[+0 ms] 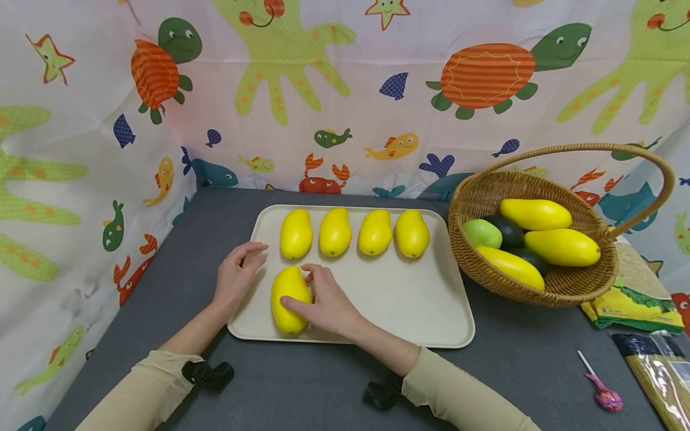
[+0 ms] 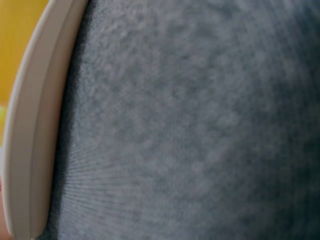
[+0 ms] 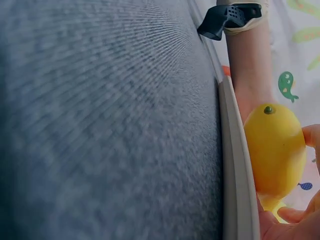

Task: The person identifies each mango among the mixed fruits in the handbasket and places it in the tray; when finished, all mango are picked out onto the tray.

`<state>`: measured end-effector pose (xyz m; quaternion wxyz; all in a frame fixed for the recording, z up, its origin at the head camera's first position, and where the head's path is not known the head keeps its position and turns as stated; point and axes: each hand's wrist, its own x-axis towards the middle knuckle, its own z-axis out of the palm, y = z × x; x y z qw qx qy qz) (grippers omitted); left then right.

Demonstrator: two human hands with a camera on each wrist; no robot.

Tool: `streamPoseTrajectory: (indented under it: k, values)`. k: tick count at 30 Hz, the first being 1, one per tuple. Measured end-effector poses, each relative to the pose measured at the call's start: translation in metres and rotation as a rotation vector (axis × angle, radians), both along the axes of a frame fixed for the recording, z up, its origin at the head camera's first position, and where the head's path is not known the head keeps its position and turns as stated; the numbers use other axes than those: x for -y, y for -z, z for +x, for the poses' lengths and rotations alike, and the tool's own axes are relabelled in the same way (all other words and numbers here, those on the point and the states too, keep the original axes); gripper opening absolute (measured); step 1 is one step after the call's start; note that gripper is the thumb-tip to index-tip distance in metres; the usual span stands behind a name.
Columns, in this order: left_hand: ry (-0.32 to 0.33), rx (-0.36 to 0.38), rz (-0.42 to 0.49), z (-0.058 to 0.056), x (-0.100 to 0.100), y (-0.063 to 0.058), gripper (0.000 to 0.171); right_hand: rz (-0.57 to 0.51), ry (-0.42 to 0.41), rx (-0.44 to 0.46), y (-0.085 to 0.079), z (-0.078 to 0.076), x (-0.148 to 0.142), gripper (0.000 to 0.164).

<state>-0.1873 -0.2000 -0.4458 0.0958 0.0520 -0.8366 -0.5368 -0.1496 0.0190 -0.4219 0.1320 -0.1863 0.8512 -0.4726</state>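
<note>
Beige fabric sleeves (image 1: 469,392), foreground; front oblong yellow fruit (image 1: 288,287) on cream rectangular tray (image 1: 399,299), left of right hand (image 1: 330,304), gripped between its thumb and fingers; left hand (image 1: 236,276), relaxed, at tray's left edge.

The fruit (image 1: 286,285) is yellow, the tray (image 1: 399,299) cream, the cloth (image 1: 302,389) grey, the backdrop (image 1: 372,114) sea-animal-printed.

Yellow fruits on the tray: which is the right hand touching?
The lone yellow fruit, front left on the tray; the other four line its back edge.
</note>
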Motion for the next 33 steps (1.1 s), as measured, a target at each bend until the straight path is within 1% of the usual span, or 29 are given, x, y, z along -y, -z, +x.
streamPoseTrajectory:
  k: [8,14,22,26,33]
  values:
    - [0.009,-0.008,-0.015,0.001,0.000,-0.001,0.026,0.069,-0.025,-0.019,0.000,0.002,0.006,0.082]
    - [0.017,-0.016,-0.018,0.001,0.000,0.000,0.026,0.060,-0.044,-0.016,0.001,0.001,0.003,0.084]
    - [0.016,-0.005,-0.015,0.001,0.000,0.000,0.027,0.007,-0.076,0.033,0.000,0.000,-0.003,0.080]
    - [0.015,0.002,-0.019,0.001,0.000,0.000,0.027,0.004,-0.096,0.031,0.000,0.000,-0.006,0.080]
    - [0.017,-0.003,-0.040,0.001,0.001,0.001,0.027,0.001,-0.100,0.032,0.003,0.001,-0.007,0.081]
